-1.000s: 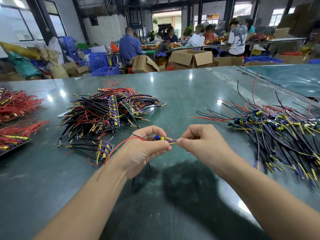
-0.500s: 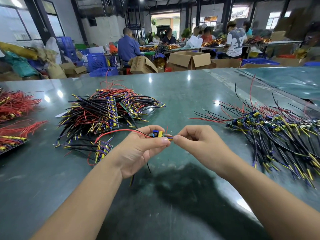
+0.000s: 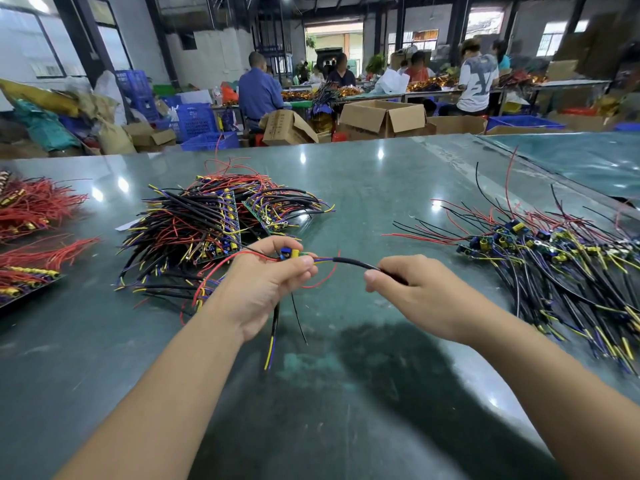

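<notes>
My left hand point(image 3: 268, 284) pinches a small circuit board point(image 3: 290, 253) with blue and yellow parts, held above the green table point(image 3: 346, 393). Red, black, yellow and purple wires hang from the board below that hand. A black sleeved cable point(image 3: 349, 262) runs from the board to the right. My right hand point(image 3: 412, 292) grips that cable between thumb and curled fingers, a short way from the left hand.
A heap of wired board strips point(image 3: 211, 223) lies behind my left hand. A second pile of separate wired boards point(image 3: 540, 251) spreads at the right. Red wire bundles point(image 3: 31, 216) lie at the far left. Cardboard boxes point(image 3: 381, 116) and seated people are beyond the table.
My hands were almost touching at the board. The right hand has slid to the right along the black cable, opening a gap between the hands and drawing the cable out straight.
</notes>
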`<state>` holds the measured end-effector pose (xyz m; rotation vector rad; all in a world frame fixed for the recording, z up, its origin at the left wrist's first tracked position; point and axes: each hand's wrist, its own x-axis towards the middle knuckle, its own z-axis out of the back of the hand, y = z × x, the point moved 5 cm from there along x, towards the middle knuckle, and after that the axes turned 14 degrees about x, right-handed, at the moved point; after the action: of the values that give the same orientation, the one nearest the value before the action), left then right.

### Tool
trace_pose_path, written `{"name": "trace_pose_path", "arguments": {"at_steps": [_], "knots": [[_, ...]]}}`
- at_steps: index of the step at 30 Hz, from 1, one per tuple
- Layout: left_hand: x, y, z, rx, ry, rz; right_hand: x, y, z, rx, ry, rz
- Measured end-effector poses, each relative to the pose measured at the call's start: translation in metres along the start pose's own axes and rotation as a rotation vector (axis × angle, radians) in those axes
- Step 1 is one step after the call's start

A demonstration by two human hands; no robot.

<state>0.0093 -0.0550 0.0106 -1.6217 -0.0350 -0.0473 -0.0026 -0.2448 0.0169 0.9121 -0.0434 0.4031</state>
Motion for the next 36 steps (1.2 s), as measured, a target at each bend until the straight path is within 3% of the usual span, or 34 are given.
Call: {"name": "trace_pose_path", "arguments": {"at_steps": [11, 15, 23, 32, 36], "knots": [[0.008, 0.007, 0.01, -0.168, -0.049, 0.097, 0.0, 0.005, 0.0, -0.247, -0.038, 0.04], [0.01, 0.005, 0.017, -0.13, -0.061, 0.092, 0.003, 0.004, -0.009, -0.269, 0.082, 0.085], [0.005, 0.007, 0.017, 0.047, 0.088, 0.076, -0.003, -0.004, -0.008, -0.222, 0.304, 0.008], [0.011, 0.003, 0.029, -0.111, -0.065, 0.0, -0.002, 0.004, 0.005, -0.341, -0.038, 0.119], [0.014, 0.006, 0.03, -0.144, -0.09, 0.011, 0.0, 0.007, 0.004, -0.282, -0.053, 0.176]]}}
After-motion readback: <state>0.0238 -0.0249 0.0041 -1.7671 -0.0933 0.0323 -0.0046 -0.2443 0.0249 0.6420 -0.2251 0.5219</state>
